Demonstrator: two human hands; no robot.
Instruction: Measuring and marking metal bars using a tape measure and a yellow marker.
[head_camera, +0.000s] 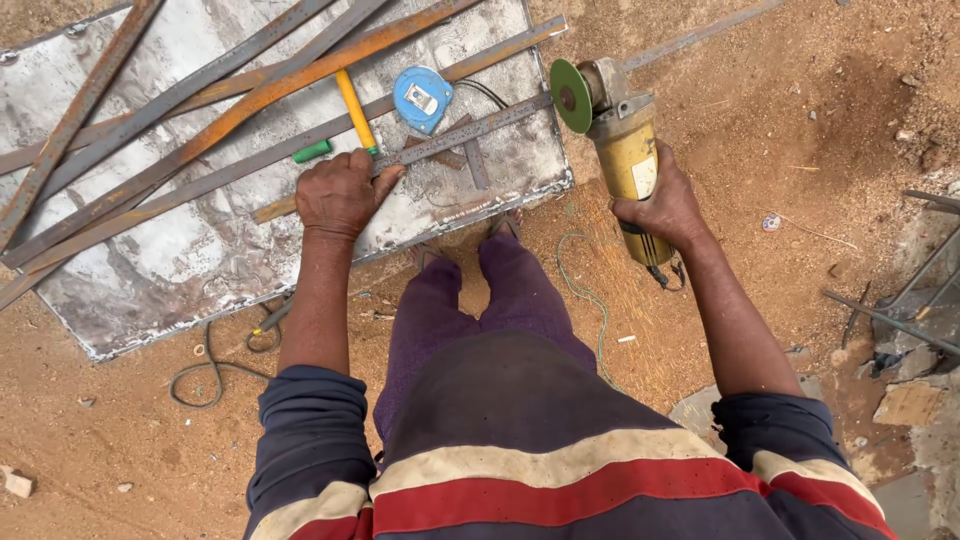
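Wrapped tight around the yellow angle grinder (622, 140), the right hand (665, 208) holds its green disc (570, 96) just off the long grey steel bar (330, 160). Left hand (340, 192) presses flat on that bar (fingers spread, gripping nothing), which lies across a scuffed metal sheet (200, 240); beyond sit a blue tape measure (422, 97) and yellow-handled tool (354, 108).

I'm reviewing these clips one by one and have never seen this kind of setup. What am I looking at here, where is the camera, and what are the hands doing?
There is no machine: a person works with bare hands. The one picture comes from a camera on their head, looking down past their striped top and legs to sandy ground. On the ground lies a metal sheet with long steel bars across it, a blue tape measure and a yellow-handled tool. The left hand presses on one bar. The right hand grips a yellow angle grinder, its green disc at that bar's end.
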